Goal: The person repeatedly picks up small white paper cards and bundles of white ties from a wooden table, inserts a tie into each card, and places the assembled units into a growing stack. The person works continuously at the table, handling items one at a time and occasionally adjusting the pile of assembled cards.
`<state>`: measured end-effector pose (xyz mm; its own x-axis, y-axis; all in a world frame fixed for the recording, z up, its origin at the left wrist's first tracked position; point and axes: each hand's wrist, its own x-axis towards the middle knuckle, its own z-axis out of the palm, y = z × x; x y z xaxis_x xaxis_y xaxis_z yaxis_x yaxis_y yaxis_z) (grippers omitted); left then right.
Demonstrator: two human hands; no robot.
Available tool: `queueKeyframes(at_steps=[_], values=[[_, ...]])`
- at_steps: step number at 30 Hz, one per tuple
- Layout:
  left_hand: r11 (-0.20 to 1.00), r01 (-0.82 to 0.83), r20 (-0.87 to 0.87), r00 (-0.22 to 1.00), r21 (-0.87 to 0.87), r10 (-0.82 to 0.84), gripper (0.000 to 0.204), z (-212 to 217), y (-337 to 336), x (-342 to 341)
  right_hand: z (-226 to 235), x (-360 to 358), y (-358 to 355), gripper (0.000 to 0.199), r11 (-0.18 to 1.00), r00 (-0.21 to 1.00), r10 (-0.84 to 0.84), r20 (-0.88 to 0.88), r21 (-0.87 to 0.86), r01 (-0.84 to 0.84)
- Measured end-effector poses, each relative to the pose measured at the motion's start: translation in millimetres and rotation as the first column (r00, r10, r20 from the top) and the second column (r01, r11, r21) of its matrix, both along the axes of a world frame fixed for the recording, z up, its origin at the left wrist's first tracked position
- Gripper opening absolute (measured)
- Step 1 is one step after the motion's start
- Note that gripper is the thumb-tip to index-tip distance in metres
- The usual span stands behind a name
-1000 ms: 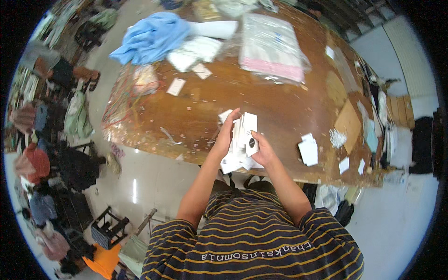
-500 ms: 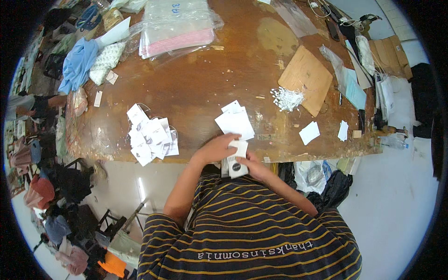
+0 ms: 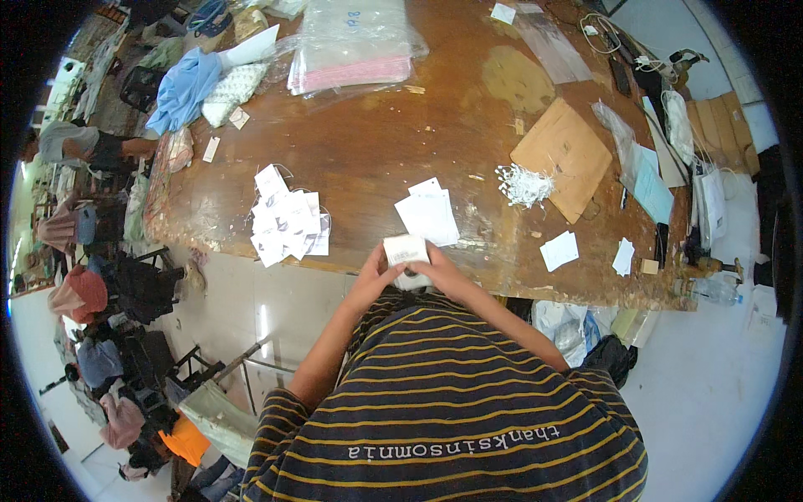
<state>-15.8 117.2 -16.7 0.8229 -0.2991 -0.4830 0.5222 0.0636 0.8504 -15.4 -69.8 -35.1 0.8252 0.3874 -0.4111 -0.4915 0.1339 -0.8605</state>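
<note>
Head view, looking down: both hands meet at the near edge of the worktop (image 3: 468, 125), just in front of the striped shirt.

Left hand (image 3: 374, 276) and right hand (image 3: 441, 272) are closed together on a small stack of white tags (image 3: 405, 249). Fingers of both wrap the lower part of the stack; its top edge shows above them. Grip state: both clamped on the stack, left from its left side, right from its right and underneath. Exact finger placement can't be told, too small.

Key relation: stack sits between the two hands, roughly centred, neither hand clearly nearer. Long axis appears to run left-right across the body; short edges face each palm. Stack is held just off or at the worktop's near edge; contact w/ the wood can't be confirmed.

Relative to the grip:
- Just beyond it, slightly right: loose white paper sheets (image 3: 428, 216), flat on the worktop, close but apart from the stack.
- Beyond and to the left: spread pile of white tags (image 3: 288, 224), fanned and overlapping, near the worktop's left edge.
- To the right, well apart: single white card (image 3: 559, 250) and a smaller one further right.
- Further beyond, right: heap of white strings (image 3: 524, 184) touching a brown envelope (image 3: 562, 157).
- Far side, beyond: clear bag w/ pink contents (image 3: 351, 52); blue cloth (image 3: 182, 88) far left.

Another person's arm shows at the far left, well away from the grip.
</note>
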Motion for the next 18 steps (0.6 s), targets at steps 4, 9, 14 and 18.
queueKeyframes(at_steps=[4, 9, 14, 18], values=[[0.978, -0.206, 0.150, 0.968, 0.036, 0.199, 0.049, -33, 18, 31, -17, 46, 44, 0.062, 0.954, 0.989, -0.056, 0.138, -0.285, 0.094], [0.882, -0.253, 0.287, 0.947, 0.398, 0.142, 0.050, -78, 26, 62, -32, 64, 45, 0.055, 0.800, 0.957, 0.007, 0.289, -0.576, 0.168], [0.603, -0.381, 0.589, 0.786, 0.701, -0.187, 0.056, -86, 28, 57, -33, 48, 27, 0.046, 0.448, 0.847, 0.061, 0.528, -0.773, 0.450], [0.498, -0.433, 0.572, 0.804, 0.751, -0.164, 0.058, -69, 25, 61, -33, 46, 19, 0.051, 0.216, 0.872, -0.016, 0.489, -0.850, 0.481]])
